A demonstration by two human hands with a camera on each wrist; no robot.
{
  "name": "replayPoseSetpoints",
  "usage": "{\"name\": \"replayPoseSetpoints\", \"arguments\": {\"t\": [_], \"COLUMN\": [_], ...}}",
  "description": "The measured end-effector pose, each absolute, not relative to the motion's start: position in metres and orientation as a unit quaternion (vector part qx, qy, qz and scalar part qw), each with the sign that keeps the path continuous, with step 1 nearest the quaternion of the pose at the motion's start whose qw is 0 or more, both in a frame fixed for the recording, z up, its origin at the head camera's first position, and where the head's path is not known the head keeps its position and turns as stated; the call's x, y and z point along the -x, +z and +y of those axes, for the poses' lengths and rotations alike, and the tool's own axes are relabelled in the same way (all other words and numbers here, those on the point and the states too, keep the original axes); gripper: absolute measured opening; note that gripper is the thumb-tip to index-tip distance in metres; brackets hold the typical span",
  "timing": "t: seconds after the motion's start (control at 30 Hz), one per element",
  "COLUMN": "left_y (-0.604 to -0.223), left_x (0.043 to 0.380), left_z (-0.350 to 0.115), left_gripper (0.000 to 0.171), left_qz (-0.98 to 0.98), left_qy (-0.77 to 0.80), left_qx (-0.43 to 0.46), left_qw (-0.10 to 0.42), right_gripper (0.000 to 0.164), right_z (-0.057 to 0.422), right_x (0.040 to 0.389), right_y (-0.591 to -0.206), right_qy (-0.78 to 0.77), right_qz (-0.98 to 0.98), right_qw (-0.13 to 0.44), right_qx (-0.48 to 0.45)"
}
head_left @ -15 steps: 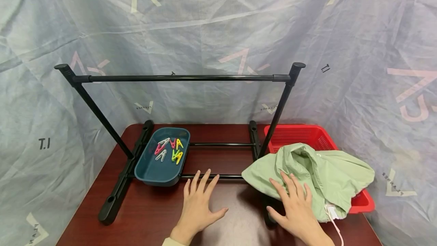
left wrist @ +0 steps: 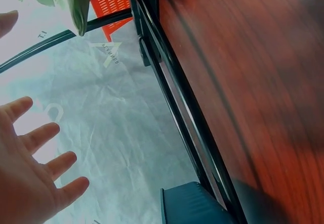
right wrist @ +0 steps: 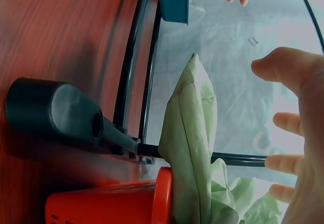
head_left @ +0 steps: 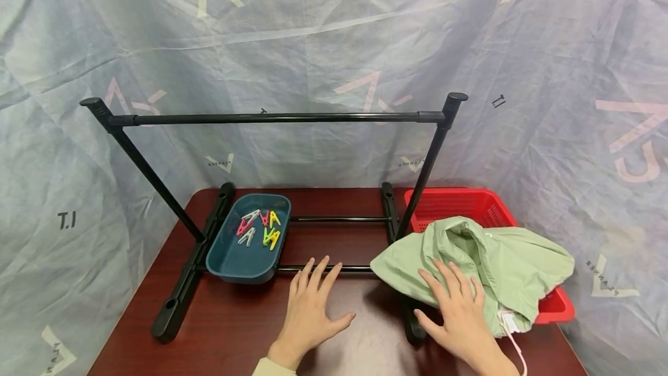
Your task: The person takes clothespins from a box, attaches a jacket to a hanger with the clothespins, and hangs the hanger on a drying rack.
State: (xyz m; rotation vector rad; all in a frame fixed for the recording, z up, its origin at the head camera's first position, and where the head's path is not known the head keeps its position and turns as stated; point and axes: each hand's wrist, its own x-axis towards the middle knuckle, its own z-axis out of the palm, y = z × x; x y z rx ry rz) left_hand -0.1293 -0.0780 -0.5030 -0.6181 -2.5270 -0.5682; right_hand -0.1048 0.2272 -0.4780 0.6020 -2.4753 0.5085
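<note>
My left hand [head_left: 309, 317] is spread in mid-air over the front of the table, holding nothing, with the rack's lower bar [head_left: 334, 270] just past its fingertips. My right hand [head_left: 456, 313] is spread too, overlapping the near part of a light green garment [head_left: 522, 260] in the head view. In the right wrist view a gap shows between its fingers and the cloth. The garment, with a hood-like fold and a pale cord [head_left: 514, 344], lies heaped over a red basket [head_left: 454, 205], hiding much of it.
A black rack stands on the dark red table [head_left: 334, 242], its top bar [head_left: 276, 118] raised between two slanted posts. A blue tray [head_left: 219, 260] with several clothespins [head_left: 245, 225] sits across its base at the left. Grey sheeting [head_left: 308, 45] hangs behind.
Both hands have shifted slightly to the right, fingers still spread. The garment, basket, tray and rack stay in place.
</note>
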Motion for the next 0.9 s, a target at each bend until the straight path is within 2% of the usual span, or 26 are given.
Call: {"name": "replayPoseSetpoints", "arguments": {"t": [0.47, 0.73, 0.9], "left_y": [-0.502, -0.5, -0.498], "left_x": [0.136, 0.137, 0.137], "left_z": [-0.068, -0.061, -0.056], "left_gripper": [0.091, 0.09, 0.091], "left_qz": [-0.909, -0.908, -0.91], "left_qy": [-0.225, -0.229, -0.226], "left_qx": [0.242, 0.252, 0.257], "left_qw": [0.255, 0.243, 0.236], "right_gripper": [0.07, 0.07, 0.073], "right_z": [0.233, 0.241, 0.246], "right_x": [0.105, 0.105, 0.104], "right_y": [-0.475, -0.472, -0.471], "right_qy": [0.188, 0.18, 0.184], "right_qz": [-0.911, -0.906, -0.912], "right_qw": [0.298, 0.322, 0.313], "right_qx": [-0.216, -0.206, -0.19]}}
